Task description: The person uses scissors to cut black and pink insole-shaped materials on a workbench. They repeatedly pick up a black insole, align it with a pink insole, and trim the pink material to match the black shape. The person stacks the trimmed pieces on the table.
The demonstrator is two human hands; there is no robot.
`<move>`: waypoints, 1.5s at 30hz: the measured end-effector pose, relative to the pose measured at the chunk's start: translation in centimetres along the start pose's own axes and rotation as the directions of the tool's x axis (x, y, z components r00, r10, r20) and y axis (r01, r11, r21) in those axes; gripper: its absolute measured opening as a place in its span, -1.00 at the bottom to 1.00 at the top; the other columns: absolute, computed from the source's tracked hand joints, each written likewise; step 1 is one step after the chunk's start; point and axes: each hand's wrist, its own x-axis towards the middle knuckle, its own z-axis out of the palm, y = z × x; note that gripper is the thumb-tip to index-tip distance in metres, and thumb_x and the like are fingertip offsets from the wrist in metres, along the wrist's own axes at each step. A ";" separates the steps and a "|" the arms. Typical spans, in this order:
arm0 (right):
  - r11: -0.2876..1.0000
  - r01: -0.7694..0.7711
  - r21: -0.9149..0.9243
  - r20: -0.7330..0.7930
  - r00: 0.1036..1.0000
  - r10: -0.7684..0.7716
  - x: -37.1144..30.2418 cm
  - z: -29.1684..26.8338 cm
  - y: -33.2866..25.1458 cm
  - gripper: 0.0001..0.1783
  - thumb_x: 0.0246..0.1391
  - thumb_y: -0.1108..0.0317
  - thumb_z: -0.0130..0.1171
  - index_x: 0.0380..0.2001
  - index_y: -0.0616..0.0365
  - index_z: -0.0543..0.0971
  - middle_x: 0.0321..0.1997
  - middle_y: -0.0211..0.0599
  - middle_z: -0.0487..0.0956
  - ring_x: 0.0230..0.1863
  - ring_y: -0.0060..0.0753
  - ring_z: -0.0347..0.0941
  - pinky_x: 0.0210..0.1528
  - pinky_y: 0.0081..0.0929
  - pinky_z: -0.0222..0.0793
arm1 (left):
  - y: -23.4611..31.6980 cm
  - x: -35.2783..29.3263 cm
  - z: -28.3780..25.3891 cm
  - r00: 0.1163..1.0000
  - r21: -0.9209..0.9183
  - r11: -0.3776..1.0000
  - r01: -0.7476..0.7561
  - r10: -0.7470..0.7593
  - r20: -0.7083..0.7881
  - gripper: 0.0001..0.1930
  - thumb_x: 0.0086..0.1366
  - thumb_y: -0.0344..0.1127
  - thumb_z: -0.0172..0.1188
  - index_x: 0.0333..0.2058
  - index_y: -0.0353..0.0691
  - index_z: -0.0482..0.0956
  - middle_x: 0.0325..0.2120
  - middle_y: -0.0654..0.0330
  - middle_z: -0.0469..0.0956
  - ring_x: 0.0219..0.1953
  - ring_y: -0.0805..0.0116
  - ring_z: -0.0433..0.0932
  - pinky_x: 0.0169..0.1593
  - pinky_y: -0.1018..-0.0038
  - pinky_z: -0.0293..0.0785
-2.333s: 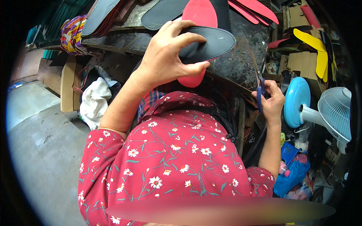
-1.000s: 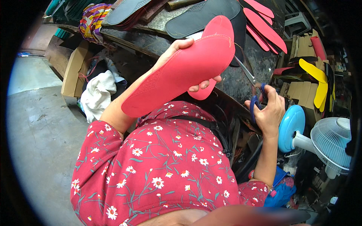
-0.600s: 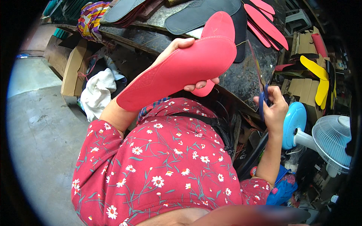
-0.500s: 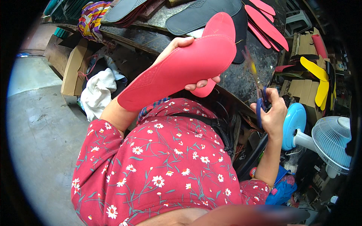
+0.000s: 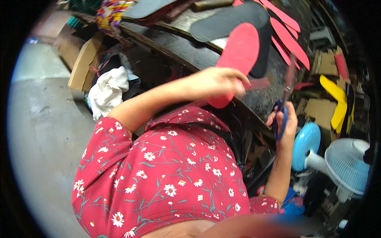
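Observation:
My left hand (image 5: pixel 222 83), smeared by motion, is palm down with its fingers curled near the table's front edge. A blurred red insole (image 5: pixel 258 84) juts out past its fingertips, seen nearly edge-on; the hand and forearm hide the rest. Just beyond and under the hand lies another red insole (image 5: pixel 242 45), its lower end reaching past the table edge. In my right hand (image 5: pixel 287 125) is a pair of scissors (image 5: pixel 287 89) with dark blue handles. My fingers are in the loops, and the blurred blades point away from me.
Dark grey insoles (image 5: pixel 224 23) and several red ones (image 5: pixel 283 35) lie on the worn dark table (image 5: pixel 180 49). A blue-and-white fan (image 5: pixel 345 166) stands at right, below yellow insoles (image 5: pixel 337 101). Left of the table are a cardboard box (image 5: pixel 85 61) and white cloth (image 5: pixel 107 91).
My left hand has turned over, swinging the red insole from broadside to nearly edge-on and uncovering the one behind. The scissors have tipped more upright and moved slightly right.

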 end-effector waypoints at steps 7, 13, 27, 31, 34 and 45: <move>0.992 0.124 -0.029 -0.244 0.961 -0.127 0.1 3.0 -0.3 -0.44 -0.02 0.58 0.34 0.07 0.17 0.39 -0.10 -0.37 0.40 -0.19 -0.54 0.47 -0.27 -0.58 0.52 | 0.8 0.4 3.1 0.777 0.787 0.486 -0.381 0.630 -0.013 -0.10 -0.24 0.03 0.53 0.17 -0.03 0.46 0.06 -0.09 0.36 -0.10 -0.03 0.47 -0.08 0.19 0.48; 0.907 0.394 0.152 -0.488 0.827 -0.278 1.1 -2.7 -2.2 -0.63 -0.02 0.53 0.26 -0.08 0.16 0.48 -0.15 -0.39 0.52 -0.15 -0.46 0.51 -0.01 -0.41 0.51 | 0.6 -1.7 -0.3 0.981 0.772 0.624 -0.122 0.194 -0.002 -0.06 -0.11 -0.07 0.48 0.30 -0.01 0.29 -0.12 0.06 0.47 -0.05 0.07 0.49 -0.13 0.21 0.55; 0.933 0.337 0.127 -0.182 0.932 -0.312 1.0 -1.7 -0.3 -0.67 0.18 0.31 0.25 -0.10 0.19 0.38 -0.44 -0.25 0.56 -0.26 -0.44 0.51 -0.07 -0.48 0.40 | 4.2 -1.7 -4.2 0.753 0.861 0.469 -0.199 0.635 -0.172 -0.08 -0.23 -0.14 0.52 0.22 0.01 0.37 -0.11 -0.06 0.46 -0.09 -0.09 0.55 -0.06 0.16 0.57; 0.941 0.302 -0.151 -0.266 0.904 -0.333 1.3 -2.1 3.8 -0.73 0.24 0.36 0.22 -0.10 0.18 0.38 -0.38 -0.26 0.57 -0.37 -0.45 0.53 -0.22 -0.50 0.45 | 6.6 -1.8 -14.9 0.650 0.916 0.377 0.138 0.663 -0.371 -0.14 -0.08 -0.13 0.48 0.24 -0.20 0.37 0.06 -0.16 0.37 0.11 -0.14 0.41 0.23 0.15 0.33; 0.949 0.257 -0.185 -0.231 0.927 -0.296 1.6 -2.0 6.6 -0.76 0.27 0.43 0.19 -0.09 0.19 0.37 -0.33 -0.29 0.55 -0.37 -0.43 0.53 -0.22 -0.48 0.48 | 6.6 -1.1 -20.4 0.760 0.950 0.252 0.184 0.576 -0.300 -0.19 0.00 -0.01 0.42 0.22 -0.22 0.41 0.03 -0.21 0.38 0.10 -0.18 0.39 0.21 0.14 0.35; 0.953 0.290 -0.085 -0.300 0.905 -0.302 1.6 -1.7 7.8 -0.69 0.20 0.45 0.25 -0.08 0.16 0.36 -0.42 -0.36 0.52 -0.38 -0.44 0.53 -0.18 -0.47 0.45 | 2.5 -0.8 -19.8 0.855 0.960 -0.279 0.035 0.505 0.115 -0.64 0.09 -0.24 0.19 -0.09 -0.08 0.65 0.25 0.00 0.34 0.37 -0.05 0.18 0.39 -0.10 0.01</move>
